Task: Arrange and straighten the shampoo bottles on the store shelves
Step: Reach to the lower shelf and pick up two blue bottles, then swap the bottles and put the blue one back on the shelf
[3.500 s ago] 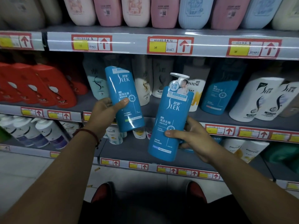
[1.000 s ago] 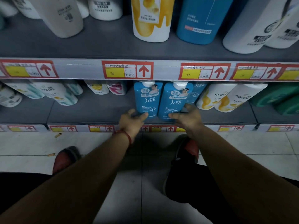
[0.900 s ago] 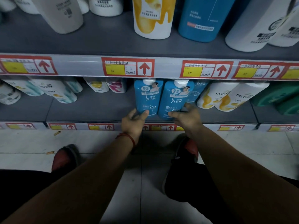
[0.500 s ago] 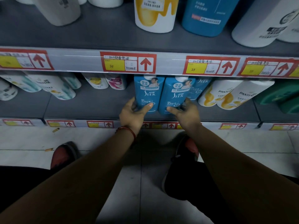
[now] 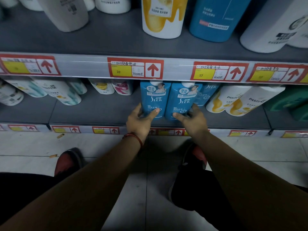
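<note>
So the person's crouched at the bottom shelf (image 5: 100,112) with two blue bottles standing side by side near its front edge, sides touching, labels facing out. The left hand (image 5: 141,120) grips the left bottle (image 5: 154,97) down low: thumb laid across the front, fingers curled round its outer side. The right hand (image 5: 191,119) mirrors that on the right bottle (image 5: 181,99), thumb on the front and fingers wrapped round the right side.

What matters for the next bit: both bottles are upright, long axis vertical, and sit straight ahead of the palms, deeper into the shelf. Each hand is nearest its own bottle, so no crossing over. Looks like a push back or a small twist would line them up with the third bottle (image 5: 205,94) behind on the right. Pantene bottles (image 5: 233,100) sit close there, so not much room to drift that way.
</note>
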Available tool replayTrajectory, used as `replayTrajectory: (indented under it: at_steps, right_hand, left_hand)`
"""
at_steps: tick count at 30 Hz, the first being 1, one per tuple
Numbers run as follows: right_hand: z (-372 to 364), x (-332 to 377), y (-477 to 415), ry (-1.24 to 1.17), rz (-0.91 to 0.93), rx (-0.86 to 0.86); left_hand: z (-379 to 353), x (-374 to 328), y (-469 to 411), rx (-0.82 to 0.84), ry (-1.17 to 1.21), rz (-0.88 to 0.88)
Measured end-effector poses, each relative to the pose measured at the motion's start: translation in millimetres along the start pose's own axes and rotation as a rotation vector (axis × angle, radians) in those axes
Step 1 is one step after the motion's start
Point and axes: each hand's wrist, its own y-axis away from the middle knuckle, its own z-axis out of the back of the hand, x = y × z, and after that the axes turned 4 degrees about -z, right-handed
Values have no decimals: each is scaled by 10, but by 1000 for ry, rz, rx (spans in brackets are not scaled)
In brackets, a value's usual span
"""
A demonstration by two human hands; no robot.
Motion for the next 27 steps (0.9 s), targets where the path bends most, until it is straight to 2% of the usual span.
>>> replayTrajectory:
  at_steps: [5,7,10,14,19,23,27]
  right_hand:
    - [28,25,1,15,-20,20]
    - [65,78,0,75,-39,40]
    - [142,242,74,241,-42,74]
    - [314,583,336,476,-11,117]
    - [577,1056,780,580,93,80]
    - [800,1476,1150,531,191,110]
    - [979,1889,1340,343,281,25]
  left_hand:
    - [7,-82,35,2,-125,10]
    - [31,-195,66,37,-278,3]
    - [96,-500,158,176,-589,15]
    - [261,-902,341,324,-872,-85]
    - [411,-1295,682,397,-886,-229]
    - [459,-1608,923,319,-874,-428]
    - [447,-1972,983,194,-636,-548]
